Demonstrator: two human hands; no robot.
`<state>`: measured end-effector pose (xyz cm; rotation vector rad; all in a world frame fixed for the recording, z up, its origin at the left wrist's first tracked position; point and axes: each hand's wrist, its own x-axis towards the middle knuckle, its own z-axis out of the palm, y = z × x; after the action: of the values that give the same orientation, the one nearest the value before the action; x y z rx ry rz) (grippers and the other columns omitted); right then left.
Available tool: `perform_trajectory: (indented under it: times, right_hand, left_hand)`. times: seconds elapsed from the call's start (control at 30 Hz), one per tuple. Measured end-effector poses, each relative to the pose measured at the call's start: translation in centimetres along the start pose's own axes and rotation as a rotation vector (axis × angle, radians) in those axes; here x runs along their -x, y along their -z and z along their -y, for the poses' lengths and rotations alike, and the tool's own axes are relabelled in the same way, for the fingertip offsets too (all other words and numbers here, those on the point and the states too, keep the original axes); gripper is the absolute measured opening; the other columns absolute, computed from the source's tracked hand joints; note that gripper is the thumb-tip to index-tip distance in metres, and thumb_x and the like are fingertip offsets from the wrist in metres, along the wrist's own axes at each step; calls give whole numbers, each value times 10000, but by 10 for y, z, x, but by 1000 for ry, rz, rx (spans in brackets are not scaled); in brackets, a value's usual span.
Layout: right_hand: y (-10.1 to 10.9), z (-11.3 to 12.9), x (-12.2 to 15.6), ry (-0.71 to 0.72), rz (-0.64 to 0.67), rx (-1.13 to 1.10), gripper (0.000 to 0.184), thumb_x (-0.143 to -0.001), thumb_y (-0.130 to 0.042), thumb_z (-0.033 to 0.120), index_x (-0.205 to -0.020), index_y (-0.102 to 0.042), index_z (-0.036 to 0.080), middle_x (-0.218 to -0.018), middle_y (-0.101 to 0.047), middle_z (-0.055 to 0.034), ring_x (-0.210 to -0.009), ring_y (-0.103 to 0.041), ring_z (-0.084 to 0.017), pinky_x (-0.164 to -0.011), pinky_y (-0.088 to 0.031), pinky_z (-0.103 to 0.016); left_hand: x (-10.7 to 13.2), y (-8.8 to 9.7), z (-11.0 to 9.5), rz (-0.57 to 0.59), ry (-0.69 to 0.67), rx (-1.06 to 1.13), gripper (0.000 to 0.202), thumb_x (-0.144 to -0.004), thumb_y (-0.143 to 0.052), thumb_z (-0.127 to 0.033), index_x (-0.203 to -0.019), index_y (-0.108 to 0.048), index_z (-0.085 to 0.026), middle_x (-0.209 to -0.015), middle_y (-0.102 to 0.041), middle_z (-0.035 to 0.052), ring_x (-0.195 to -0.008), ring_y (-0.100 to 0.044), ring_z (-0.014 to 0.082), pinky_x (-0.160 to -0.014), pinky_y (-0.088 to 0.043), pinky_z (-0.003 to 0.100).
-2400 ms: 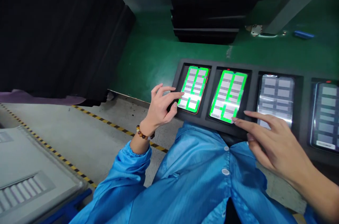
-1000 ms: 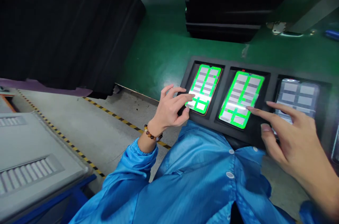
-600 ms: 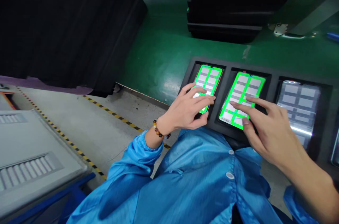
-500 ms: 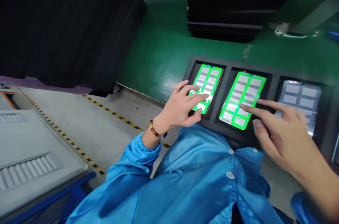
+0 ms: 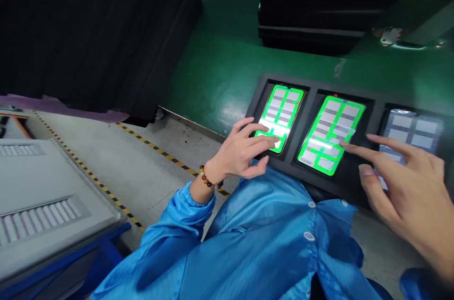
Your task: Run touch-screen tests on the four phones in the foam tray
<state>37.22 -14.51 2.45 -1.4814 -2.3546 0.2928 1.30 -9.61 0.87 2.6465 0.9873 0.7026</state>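
Since a moment ago the right hand (image 5: 407, 186) has drawn back, its forefinger now on the second phone (image 5: 331, 134), while the left hand (image 5: 241, 151) touches the first phone (image 5: 282, 110), both loosely spread, gripping nothing, phones seated in the tray (image 5: 319, 181) for tracing.

Black pleated curtain (image 5: 88, 30) fills the upper left; grey louvred metal cabinet (image 5: 46, 215) sits lower left; stacked black trays (image 5: 312, 21) top right on the green worktop (image 5: 220, 68).

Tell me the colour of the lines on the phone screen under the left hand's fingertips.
Bright green lines over grey-and-white blocks on the phone screen, touched by the left hand; head view.
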Motion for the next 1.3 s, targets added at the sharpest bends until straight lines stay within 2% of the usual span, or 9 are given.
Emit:
perform_trajectory:
  times: [0.13,0.23,0.33,0.47,0.63,0.8,0.9,1.1,1.3]
  right_hand:
    - [-7,11,-7,56,23,-13,351,-1096,-465,261,-1413,-614,243,-1273,-718,-173,-1407,-600,-435,-983,-466,-610]
    - [-15,23,-17,103,24,-54,377,-1085,-489,225,-1447,-593,237,-1300,-713,-152,-1409,-585,-393,-1024,-468,-562]
    - [-20,31,-23,165,26,-88,387,-1081,-508,208,-1459,-591,228,-1301,-724,-114,-1397,-588,-343,-1068,-459,-522]
    - [-20,31,-21,202,40,-137,344,-1080,-519,208,-1408,-618,235,-1291,-739,-81,-1374,-599,-312,-1090,-442,-502]
    - [-18,19,-35,113,23,-57,389,-1108,-457,246,-1464,-613,229,-1303,-726,-131,-1440,-580,-352,-1078,-459,-539]
    - [-16,6,-60,-61,62,44,463,-1147,-389,350,-1530,-592,187,-1441,-662,-204,-1526,-511,-410,-1159,-453,-639]
    - [-15,2,-69,-108,96,40,491,-1152,-354,373,-1545,-573,175,-1481,-633,-226,-1553,-477,-426,-1170,-451,-675]
    - [-20,-5,-76,-150,76,-13,540,-1128,-326,423,-1548,-564,180,-1453,-669,-193,-1574,-447,-403,-1192,-446,-662]
    - [-23,-3,-74,-117,58,-24,525,-1137,-303,419,-1522,-589,207,-1452,-664,-183,-1579,-445,-381,-1228,-394,-644]
  left_hand:
    - [-5,0,-2,63,-21,41,384,-941,-611,-339,-1292,-753,-273,-1292,-845,10,-1309,-690,310,-1319,-358,559]
    - [-7,1,-2,106,-34,47,397,-944,-604,-351,-1308,-745,-283,-1325,-835,6,-1323,-689,313,-1320,-367,559]
    - [-6,2,-1,82,-39,46,382,-951,-601,-339,-1305,-731,-276,-1319,-838,-8,-1320,-693,309,-1306,-364,549]
    - [-2,3,2,45,-12,52,343,-957,-592,-316,-1269,-723,-264,-1288,-848,-10,-1299,-702,298,-1284,-361,537]
    - [-4,4,7,32,75,36,358,-989,-576,-333,-1316,-696,-254,-1332,-829,11,-1311,-680,295,-1302,-321,552]
    - [-20,8,17,40,193,-37,417,-1056,-509,-393,-1413,-659,-237,-1385,-794,45,-1391,-619,298,-1344,-266,562]
    - [-32,8,29,62,235,-58,437,-1082,-482,-440,-1434,-635,-231,-1422,-770,62,-1427,-593,296,-1364,-244,568]
    - [-57,4,49,80,262,-95,411,-1094,-455,-441,-1416,-617,-244,-1445,-750,59,-1458,-571,290,-1377,-238,555]
    - [-57,3,44,45,239,-120,379,-1048,-491,-376,-1366,-642,-237,-1366,-781,56,-1394,-620,282,-1377,-246,548]
